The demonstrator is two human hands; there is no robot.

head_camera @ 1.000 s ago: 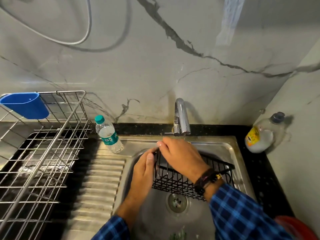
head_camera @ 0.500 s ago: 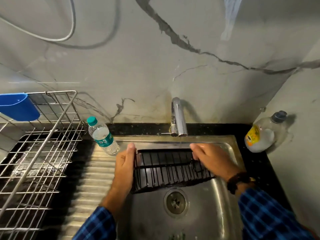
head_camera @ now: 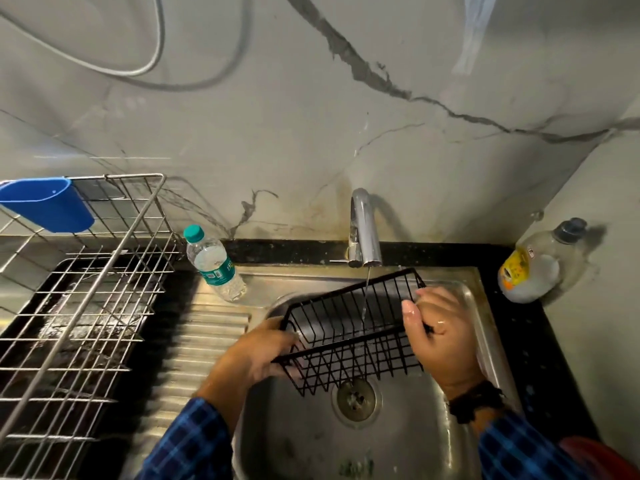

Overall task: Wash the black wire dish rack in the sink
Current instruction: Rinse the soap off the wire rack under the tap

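The black wire dish rack hangs tilted above the steel sink, its open side facing me. My left hand grips its left end. At the other end, my right hand holds the rack with fingers curled round the wires. A thin stream of water falls from the chrome tap onto the middle of the rack. The drain lies just below the rack's front edge.
A water bottle stands at the sink's back left corner, by the ribbed drainboard. A large steel wire rack with a blue cup fills the left. A soap bottle sits on the black counter at right.
The rack has been lifted and tipped so its right end rises toward the tap. My left hand slid lower on the left end; water now runs onto the wires.
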